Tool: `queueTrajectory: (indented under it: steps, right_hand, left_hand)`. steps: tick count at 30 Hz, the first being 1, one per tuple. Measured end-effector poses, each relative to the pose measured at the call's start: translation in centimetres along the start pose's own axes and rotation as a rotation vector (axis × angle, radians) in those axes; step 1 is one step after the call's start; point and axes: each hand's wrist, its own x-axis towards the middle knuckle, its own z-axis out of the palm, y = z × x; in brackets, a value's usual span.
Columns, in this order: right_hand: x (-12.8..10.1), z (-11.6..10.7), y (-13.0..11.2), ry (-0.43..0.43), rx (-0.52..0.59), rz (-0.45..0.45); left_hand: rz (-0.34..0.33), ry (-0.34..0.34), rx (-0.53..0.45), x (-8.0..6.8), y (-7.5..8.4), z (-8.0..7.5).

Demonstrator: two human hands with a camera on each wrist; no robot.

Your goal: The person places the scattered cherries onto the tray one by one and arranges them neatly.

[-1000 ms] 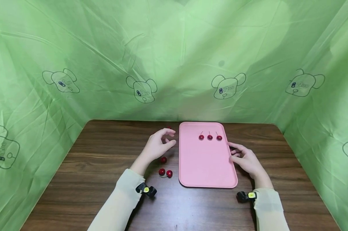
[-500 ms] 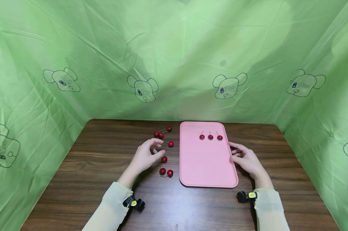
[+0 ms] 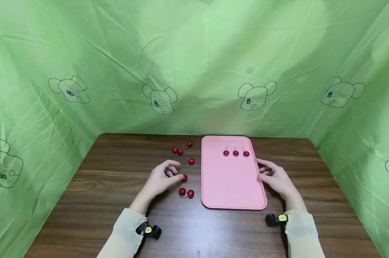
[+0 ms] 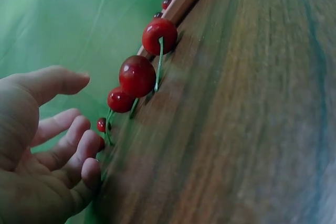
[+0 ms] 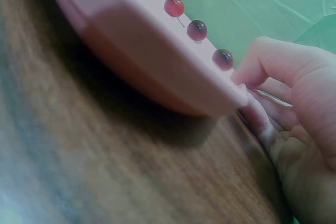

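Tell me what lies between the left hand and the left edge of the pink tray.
In the head view, one red cherry sits at the fingertips of the left hand; beyond it only bare brown wooden table reaches the pink rectangular tray.

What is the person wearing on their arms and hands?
Both hands, left and right, are bare: no gloves or rings show. Each arm has a pale cream long sleeve reaching the wrist. At each cuff sits a small black device with a yellow spot, left and right. No cables show.
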Motion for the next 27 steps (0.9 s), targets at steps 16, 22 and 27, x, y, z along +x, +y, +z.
queueTrajectory:
  steps: [16,22,27]
  right_hand:
    - [-0.1,0.1,0.0,0.0,0.009,0.004]
    - [0.0,0.1,0.0,0.0,0.003,0.006]
    - [-0.1,0.0,-0.1,0.001,0.002,0.012]
  left_hand:
    - [0.029,-0.119,0.053,-0.1,-0.9,0.1]
    - [0.05,-0.135,0.051,-0.1,-1.3,0.2]
    - [0.071,-0.141,0.059,0.0,-1.3,0.4]
